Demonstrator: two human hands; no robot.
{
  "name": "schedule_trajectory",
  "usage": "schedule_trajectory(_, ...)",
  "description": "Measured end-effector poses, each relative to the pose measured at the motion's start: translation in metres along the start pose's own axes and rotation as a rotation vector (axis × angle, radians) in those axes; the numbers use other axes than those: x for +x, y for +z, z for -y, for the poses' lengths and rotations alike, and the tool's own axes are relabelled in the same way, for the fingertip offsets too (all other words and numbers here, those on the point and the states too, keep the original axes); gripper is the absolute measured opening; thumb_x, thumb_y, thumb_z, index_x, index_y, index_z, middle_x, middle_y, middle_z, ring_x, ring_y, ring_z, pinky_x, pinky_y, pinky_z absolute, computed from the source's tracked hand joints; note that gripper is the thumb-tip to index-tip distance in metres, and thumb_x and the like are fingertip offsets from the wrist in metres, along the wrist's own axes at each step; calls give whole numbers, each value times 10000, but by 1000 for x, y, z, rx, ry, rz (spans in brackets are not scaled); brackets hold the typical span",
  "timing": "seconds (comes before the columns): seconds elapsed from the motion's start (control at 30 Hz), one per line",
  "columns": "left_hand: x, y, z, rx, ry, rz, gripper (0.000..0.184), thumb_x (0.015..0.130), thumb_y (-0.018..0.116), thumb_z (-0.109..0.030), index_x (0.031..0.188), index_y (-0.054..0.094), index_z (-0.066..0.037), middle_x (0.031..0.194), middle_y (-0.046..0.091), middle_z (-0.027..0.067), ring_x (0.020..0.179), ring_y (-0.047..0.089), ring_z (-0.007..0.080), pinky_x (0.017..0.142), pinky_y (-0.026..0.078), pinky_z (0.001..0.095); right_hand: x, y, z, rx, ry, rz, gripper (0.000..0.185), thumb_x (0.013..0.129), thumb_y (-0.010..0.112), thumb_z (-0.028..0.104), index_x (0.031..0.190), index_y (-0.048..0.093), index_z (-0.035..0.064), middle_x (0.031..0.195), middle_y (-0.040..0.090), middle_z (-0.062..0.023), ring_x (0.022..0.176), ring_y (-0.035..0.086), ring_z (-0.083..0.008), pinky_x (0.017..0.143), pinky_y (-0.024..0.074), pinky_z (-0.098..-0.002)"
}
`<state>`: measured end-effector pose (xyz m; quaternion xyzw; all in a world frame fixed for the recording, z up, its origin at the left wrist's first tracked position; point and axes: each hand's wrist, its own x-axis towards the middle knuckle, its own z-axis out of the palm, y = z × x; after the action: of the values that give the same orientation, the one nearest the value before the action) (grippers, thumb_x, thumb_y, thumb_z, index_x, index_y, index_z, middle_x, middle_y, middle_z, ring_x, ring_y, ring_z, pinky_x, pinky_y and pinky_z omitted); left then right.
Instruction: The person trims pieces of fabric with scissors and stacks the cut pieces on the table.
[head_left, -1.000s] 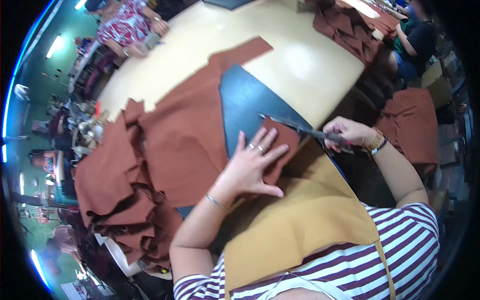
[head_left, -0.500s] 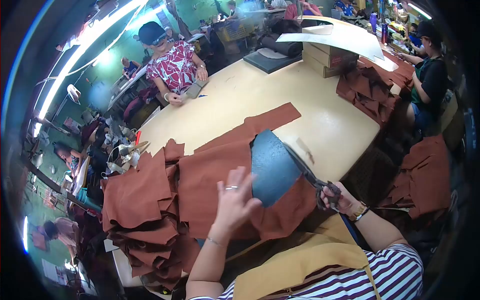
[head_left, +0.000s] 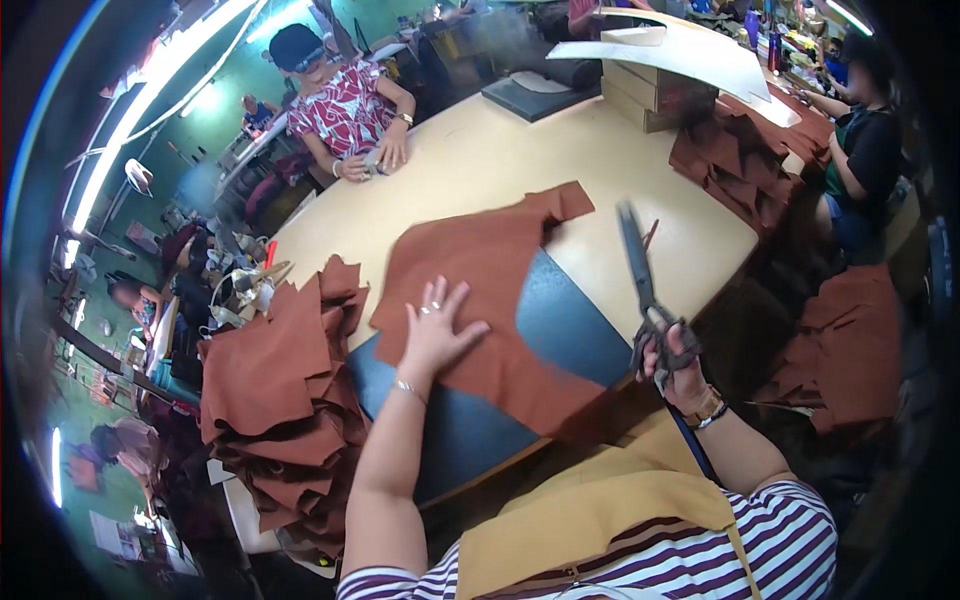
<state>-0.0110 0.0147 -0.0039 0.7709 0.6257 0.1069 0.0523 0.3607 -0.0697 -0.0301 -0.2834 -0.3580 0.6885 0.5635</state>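
Note:
My left hand (head_left: 442, 335) lies flat with fingers spread on a reddish-brown piece of leather or cloth (head_left: 470, 255). Under that piece, a dark blue-grey sheet or mat (head_left: 570, 320) shows on both sides. In my right hand (head_left: 675, 370) is a large pair of scissors (head_left: 640, 265), its handles wrapped in dark material. The blades point away from me, look closed, and are held apart from the brown piece. Beside the blades, a thin brown scrap (head_left: 650, 235) appears against the table.
A tall heap of brown pieces (head_left: 270, 370) stands at left on the cream table (head_left: 450, 165). More brown pieces (head_left: 735, 175), boxes (head_left: 650, 95) and a black slab (head_left: 540, 97) occupy the far side. Co-workers sit across (head_left: 345, 110) and at right (head_left: 865, 150).
The brown piece has shifted and turned on the mat, uncovering mat at left. My left hand moved left and down onto it. The scissors swung upright, away from the piece.

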Motion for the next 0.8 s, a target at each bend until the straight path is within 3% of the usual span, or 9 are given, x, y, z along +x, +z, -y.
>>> schedule_trajectory(0.07, 17, 4, 25, 49, -44, -73, 804, 764, 606, -637, 1408, 420, -194, 1524, 242, 171, 1426, 158, 351, 1099, 106, 628, -6, -1, 3, 121, -77, -70, 456, 916, 515, 526, 989, 518, 75, 717, 541, -37, 599, 569, -147, 572, 520, -353)
schedule_trajectory(0.17, 9, -10, 36, 20, 153, -159, 738, 772, 634, -572, 1380, 453, -195, 1508, 293, 133, 1410, 223, 334, 1101, 125, 619, -21, -1, 18, -75, -91, -153, 365, 936, 550, 424, 914, 524, 60, 713, 533, -31, 594, 554, -127, 579, 513, -324)
schedule_trajectory(0.4, -70, -5, -12, -136, 213, -212, 537, 779, 705, -421, 1241, 586, -174, 1418, 444, 83, 1350, 358, 308, 1083, 234, 586, -40, -4, 16, -195, 164, -112, 291, 927, 605, 314, 854, 536, 41, 684, 552, -26, 578, 565, -107, 550, 516, -283)
schedule_trajectory(0.43, -78, -7, -21, -139, 250, -160, 514, 760, 747, -328, 1225, 602, -164, 1416, 453, 78, 1356, 357, 298, 1089, 237, 563, -38, -3, 14, -202, 193, -81, 281, 925, 610, 303, 859, 538, 39, 687, 558, -27, 575, 568, -105, 548, 516, -275)
schedule_trajectory(0.53, -82, -10, -46, -162, 307, -107, 501, 759, 745, -338, 1210, 614, -163, 1396, 476, 80, 1344, 369, 317, 1090, 267, 540, -34, 1, 10, -208, 272, 24, 224, 904, 637, 243, 871, 563, 33, 723, 585, -27, 592, 586, -97, 549, 520, -259)
schedule_trajectory(0.63, -79, 2, -60, -158, 218, -105, 479, 790, 712, -362, 1198, 620, -128, 1348, 508, 126, 1288, 424, 349, 1058, 336, 495, -31, 11, 9, -204, 342, 122, 223, 876, 671, 242, 867, 591, 34, 760, 603, -18, 611, 595, -83, 552, 522, -250)
schedule_trajectory(0.77, -95, -22, -92, -124, 226, -18, 485, 826, 666, -410, 1161, 627, -62, 1214, 564, 207, 1117, 537, 370, 955, 433, 432, -37, 19, 12, -284, 473, 158, 231, 883, 660, 267, 830, 600, 51, 693, 583, 2, 567, 566, -63, 525, 481, -202)
schedule_trajectory(0.8, -99, -36, -105, -154, 263, 62, 468, 826, 663, -412, 1141, 635, -67, 1155, 602, 179, 1068, 572, 341, 923, 457, 410, -39, 21, 12, -265, 493, 147, 232, 887, 655, 269, 825, 599, 52, 682, 580, 4, 558, 561, -62, 521, 476, -199)
